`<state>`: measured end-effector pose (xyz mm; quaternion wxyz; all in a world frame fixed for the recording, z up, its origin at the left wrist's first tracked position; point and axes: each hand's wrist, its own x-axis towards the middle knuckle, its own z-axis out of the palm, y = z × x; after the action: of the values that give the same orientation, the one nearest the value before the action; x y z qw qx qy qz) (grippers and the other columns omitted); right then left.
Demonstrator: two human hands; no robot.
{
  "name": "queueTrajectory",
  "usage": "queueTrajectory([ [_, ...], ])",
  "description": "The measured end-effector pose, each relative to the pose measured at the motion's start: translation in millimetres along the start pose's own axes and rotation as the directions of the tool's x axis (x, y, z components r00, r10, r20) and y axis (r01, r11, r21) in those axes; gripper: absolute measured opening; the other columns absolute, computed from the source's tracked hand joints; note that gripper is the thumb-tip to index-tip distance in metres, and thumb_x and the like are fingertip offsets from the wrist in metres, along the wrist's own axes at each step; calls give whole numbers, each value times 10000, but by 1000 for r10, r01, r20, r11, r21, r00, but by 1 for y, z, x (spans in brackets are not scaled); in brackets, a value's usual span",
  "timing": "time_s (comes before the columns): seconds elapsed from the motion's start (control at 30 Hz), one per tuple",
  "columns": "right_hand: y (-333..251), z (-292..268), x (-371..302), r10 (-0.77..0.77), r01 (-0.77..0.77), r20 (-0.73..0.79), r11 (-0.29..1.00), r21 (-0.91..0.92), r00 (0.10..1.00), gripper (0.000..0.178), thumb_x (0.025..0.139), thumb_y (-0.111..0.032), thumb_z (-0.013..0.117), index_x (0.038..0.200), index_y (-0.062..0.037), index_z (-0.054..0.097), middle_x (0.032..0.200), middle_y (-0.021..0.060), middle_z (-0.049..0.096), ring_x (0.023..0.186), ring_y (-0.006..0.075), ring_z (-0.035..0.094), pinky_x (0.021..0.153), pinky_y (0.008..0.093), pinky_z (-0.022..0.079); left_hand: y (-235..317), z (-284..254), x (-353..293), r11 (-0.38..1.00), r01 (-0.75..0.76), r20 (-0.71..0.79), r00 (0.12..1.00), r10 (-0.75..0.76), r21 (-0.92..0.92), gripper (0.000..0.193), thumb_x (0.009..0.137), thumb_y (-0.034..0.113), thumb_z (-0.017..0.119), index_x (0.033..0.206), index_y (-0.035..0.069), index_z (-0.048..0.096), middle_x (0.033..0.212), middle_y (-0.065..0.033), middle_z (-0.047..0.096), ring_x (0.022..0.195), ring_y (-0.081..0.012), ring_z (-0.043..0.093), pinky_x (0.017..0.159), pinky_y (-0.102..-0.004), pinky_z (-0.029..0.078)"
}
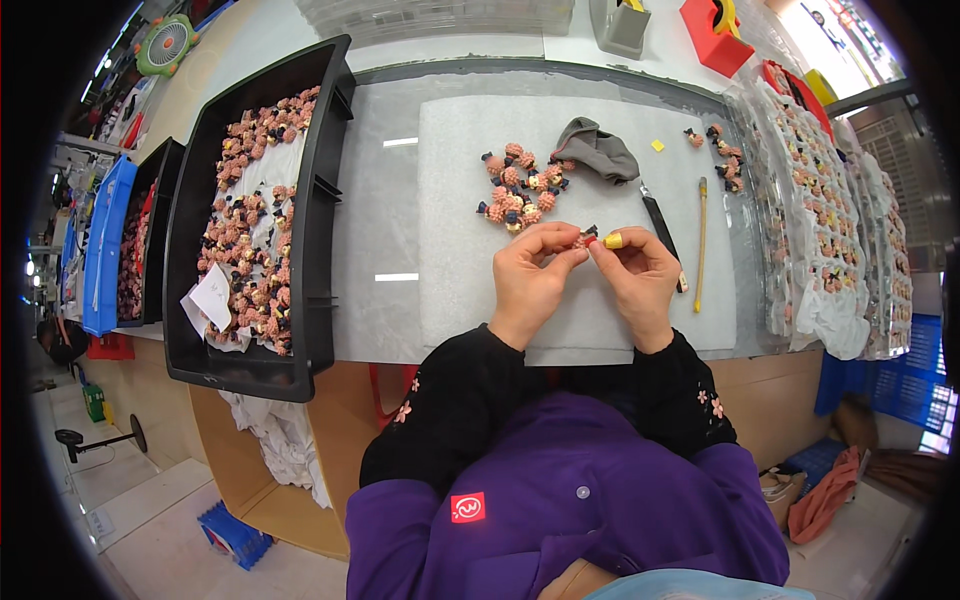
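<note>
Head view: pale blue cloth lies nearest the lens, cut off by the lower edge. Behind it, a purple coat fills the lower middle; the lap is mostly hidden. Fisheye rim darkens the corners, and the items at far left are too small to sort out. Small piece in the fingers is partly covered by them; dark and reddish parts show, finer shape not readable.

Left hand: thumb and forefinger nearly closed, pinching the small piece from its left. Right hand: thumb and forefinger close on the same piece from its right; yellow cover on a fingertip. The two hands almost meet, above the near part of a pale mat.

Just beyond the left hand, a cluster of pink figures lies on the mat, a gray cloth at its right. Knife lies close by the right hand; a thin stick farther right.

Edges: black tray bounds the left, clear trays the right. Mat surface extends left of the left hand; gray tabletop shows between mat and black tray.
</note>
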<state>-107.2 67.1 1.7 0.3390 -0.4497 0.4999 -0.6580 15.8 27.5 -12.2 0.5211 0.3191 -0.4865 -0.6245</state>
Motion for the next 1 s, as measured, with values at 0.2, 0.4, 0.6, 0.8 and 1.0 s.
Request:
queueTrajectory([
  [0.2,0,1,0,-45,45,-8,999,-17,999,140,727,86,631,810,0,558,810,35,553,699,58,526,615,173,419,1,1,2,996,7,-37,999,-10,-90,165,709,-115,605,867,-67,600,945,-108,582,806,-144,590,718,-244,503],
  [0.4,5,-1,-1,8,-10,-17,992,-125,1000,136,732,80,633,819,6,558,803,27,560,698,57,529,609,174,422,8,-4,6,958,184,-25,981,-194,-222,172,761,-59,599,932,-50,584,881,-97,610,787,-139,593,727,-250,501],
  [0.6,1,1,0,-34,37,-91,999,31,995,150,745,65,632,859,6,555,811,33,573,707,73,546,634,192,448,10,-3,7,919,273,25,960,-277,-285,179,795,10,599,962,-51,579,868,-97,617,764,-140,598,702,-252,500],
  [0.8,1,2,-1,-27,33,-102,998,60,994,150,738,63,643,846,4,556,816,30,567,695,56,530,622,176,434,8,-4,7,918,299,52,954,-296,-262,191,792,18,608,971,-44,582,863,-98,623,750,-138,601,694,-250,500],
  [1.0,3,-1,-2,-6,9,-63,999,51,998,152,734,63,646,841,5,556,816,26,566,699,61,535,633,183,442,7,-4,6,928,280,44,960,-278,-246,180,781,2,614,953,-44,587,863,-93,623,764,-132,599,698,-245,499],
])
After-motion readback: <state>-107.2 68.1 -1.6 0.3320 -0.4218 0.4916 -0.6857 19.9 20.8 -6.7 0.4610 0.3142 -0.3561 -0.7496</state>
